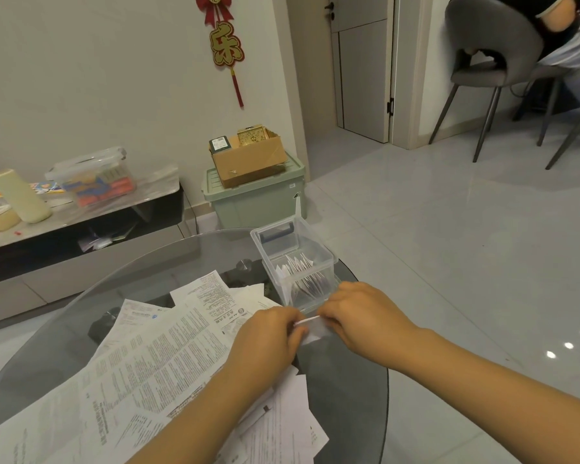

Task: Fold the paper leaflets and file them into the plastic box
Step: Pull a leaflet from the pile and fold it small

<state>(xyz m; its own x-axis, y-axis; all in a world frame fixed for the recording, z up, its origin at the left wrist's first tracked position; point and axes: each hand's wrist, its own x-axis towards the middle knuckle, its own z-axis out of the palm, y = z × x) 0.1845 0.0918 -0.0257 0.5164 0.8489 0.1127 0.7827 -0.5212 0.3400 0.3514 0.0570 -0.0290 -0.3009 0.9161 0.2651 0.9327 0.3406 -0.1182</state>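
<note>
Both hands, left hand [268,333] and right hand [355,316], pinch one small folded leaflet [310,324] at bench centre. Plastic box [293,259] at 1 o'clock already holds several folded leaflets. Big unfolded pile [154,366] at 8 o'clock remains; roughly midway.

Both bare forearms enter from the lower edge and converge toward the centre. The left hand [268,339] lies palm down, back of the hand toward the camera, fingers curled and pinching one end of a small folded leaflet [307,321]. The right hand [359,316], likewise knuckles up with wrist slightly bent, has its fingers curled on the opposite end. The two hands sit just beside each other, their fingertips nearly meeting.
</note>
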